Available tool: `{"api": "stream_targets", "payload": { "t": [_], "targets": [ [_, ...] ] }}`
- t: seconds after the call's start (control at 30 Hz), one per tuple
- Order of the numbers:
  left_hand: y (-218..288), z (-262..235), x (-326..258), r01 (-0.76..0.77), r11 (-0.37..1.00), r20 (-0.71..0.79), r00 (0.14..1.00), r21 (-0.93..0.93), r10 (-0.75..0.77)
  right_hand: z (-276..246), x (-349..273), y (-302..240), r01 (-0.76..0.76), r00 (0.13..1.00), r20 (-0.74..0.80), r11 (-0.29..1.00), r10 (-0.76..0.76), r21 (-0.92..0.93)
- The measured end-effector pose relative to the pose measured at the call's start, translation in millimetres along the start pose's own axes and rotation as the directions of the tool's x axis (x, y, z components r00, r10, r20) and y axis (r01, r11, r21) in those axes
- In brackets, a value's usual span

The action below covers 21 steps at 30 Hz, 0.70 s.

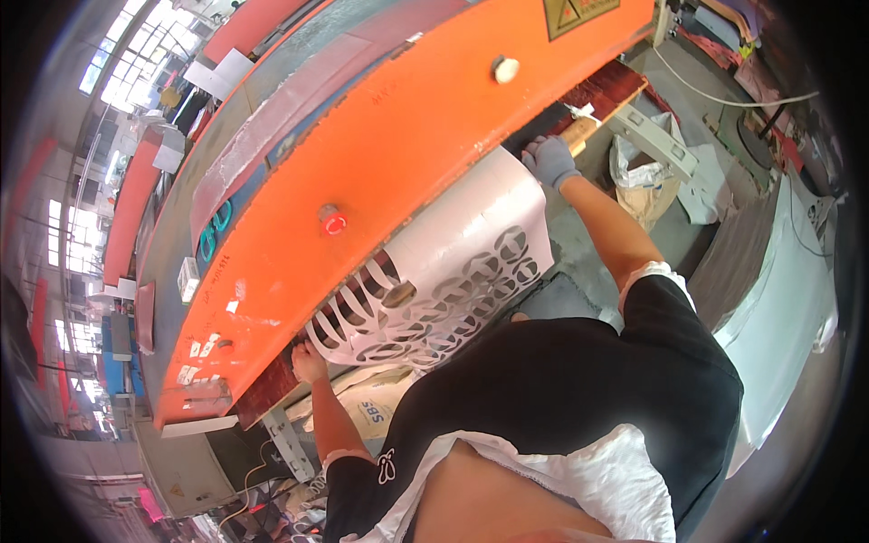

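Observation:
A pale pink sheet (pixel 466 217) with rows of cut-out shapes droops out from under the orange machine beam (pixel 407 172) and hangs in front of my body. At the sheet's left edge, my left hand (pixel 310 362) has its fingers curled closed on the margin, close under the beam. My right hand (pixel 549 163), in a grey glove, is closed at the sheet's far right corner, beside the beam's lower edge. The part of the sheet beneath the beam is hidden.
A red emergency-stop button (pixel 334 223) and a pale knob (pixel 506 70) stick out of the beam. Teal-handled scissors (pixel 215 231) lie on top. A sack (pixel 367 405) sits below the left side; stacked sheets (pixel 769 299) stand at the right.

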<state>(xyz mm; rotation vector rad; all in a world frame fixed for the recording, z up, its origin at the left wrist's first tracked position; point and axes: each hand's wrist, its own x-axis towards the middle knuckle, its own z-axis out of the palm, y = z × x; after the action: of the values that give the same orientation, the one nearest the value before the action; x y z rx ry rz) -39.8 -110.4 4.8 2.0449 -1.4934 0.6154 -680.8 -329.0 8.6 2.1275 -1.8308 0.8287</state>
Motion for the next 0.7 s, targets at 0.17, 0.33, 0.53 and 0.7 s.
{"api": "stream_targets", "payload": {
  "t": [0.17,0.33,0.53,0.7],
  "targets": [
    [-3,2,-4,0.051,0.996,0.043,0.998,-0.075,-0.048,-14,-6,-1,-0.047,0.988,0.149,0.998,0.041,0.037],
    [6,-3,-25,-0.011,0.998,-0.021,1.0,-0.059,0.01,-21,-26,-2,-0.067,0.991,0.116,0.998,0.066,0.009],
    [23,-51,-105,-0.044,0.998,-0.048,0.998,-0.04,0.042,-27,-105,22,-0.043,0.989,-0.137,0.997,0.051,0.059],
    [43,-99,-187,0.016,1.0,-0.001,1.0,-0.016,-0.016,-61,-186,37,-0.102,0.984,-0.141,0.993,0.11,0.063]
  ]
}}
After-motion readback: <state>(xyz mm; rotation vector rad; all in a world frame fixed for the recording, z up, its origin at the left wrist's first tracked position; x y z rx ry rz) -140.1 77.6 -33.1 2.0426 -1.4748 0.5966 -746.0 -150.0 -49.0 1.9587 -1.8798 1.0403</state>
